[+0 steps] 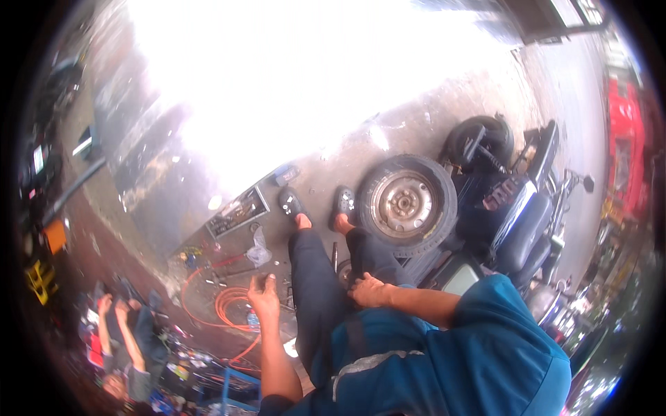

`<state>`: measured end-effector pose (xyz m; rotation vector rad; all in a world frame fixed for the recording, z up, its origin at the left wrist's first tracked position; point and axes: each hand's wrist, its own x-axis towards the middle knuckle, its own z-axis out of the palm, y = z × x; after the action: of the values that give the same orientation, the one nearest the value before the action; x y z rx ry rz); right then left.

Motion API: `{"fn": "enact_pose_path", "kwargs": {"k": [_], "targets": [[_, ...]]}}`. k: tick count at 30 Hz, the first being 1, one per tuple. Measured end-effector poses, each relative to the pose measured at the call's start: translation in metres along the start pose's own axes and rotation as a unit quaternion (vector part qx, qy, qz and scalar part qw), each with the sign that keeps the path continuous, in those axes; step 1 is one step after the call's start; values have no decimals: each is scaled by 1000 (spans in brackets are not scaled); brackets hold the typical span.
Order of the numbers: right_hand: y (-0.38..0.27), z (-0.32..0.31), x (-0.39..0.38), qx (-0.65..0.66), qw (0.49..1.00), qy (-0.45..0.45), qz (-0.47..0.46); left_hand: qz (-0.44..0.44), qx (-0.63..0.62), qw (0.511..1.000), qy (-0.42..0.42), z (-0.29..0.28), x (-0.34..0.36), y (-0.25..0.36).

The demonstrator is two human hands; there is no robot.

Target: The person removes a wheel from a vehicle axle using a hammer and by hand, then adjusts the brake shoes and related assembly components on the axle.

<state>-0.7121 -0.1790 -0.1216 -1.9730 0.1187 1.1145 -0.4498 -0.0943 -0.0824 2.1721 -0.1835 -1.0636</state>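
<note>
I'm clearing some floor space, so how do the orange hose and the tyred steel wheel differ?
The orange hose is thin and loosely coiled; the tyred steel wheel is broad and round. The hose shows beside your left hand; the wheel, beside your right shoe. Both are on the floor.

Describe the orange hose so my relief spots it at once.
Find the big tyred wheel, right of the dark shoes. Go left past the shoes, then down to the left hand. Just left of that hand lies the hose, its loose, bright orange loops unlike the straight reddish tool above.
</note>
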Motion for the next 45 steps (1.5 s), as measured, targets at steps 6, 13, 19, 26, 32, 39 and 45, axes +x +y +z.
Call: {"fn": "enact_pose_path", "kwargs": {"k": [6,13,19,26,32,39,45], "targets": [[-36,-52,-27,205,974,88,32,237,84,966,66,-14,32,95],[-79,-83,-112,385,910,149,-33,523,184,831,41,18,103,211],[-84,-58,-113,491,856,160,-11,515,279,810,-17,57,142,220],[-25,-59,-129,565,805,170,-60,522,324,785,79,73,152,210],[17,-73,-126,550,807,191,-99,499,362,784,73,75,148,208],[124,-13,-118,563,546,486,386,518,348,779,63,69,151,207],[265,108,-136,480,375,467,641,390,318,862,60,85,127,221]]}}
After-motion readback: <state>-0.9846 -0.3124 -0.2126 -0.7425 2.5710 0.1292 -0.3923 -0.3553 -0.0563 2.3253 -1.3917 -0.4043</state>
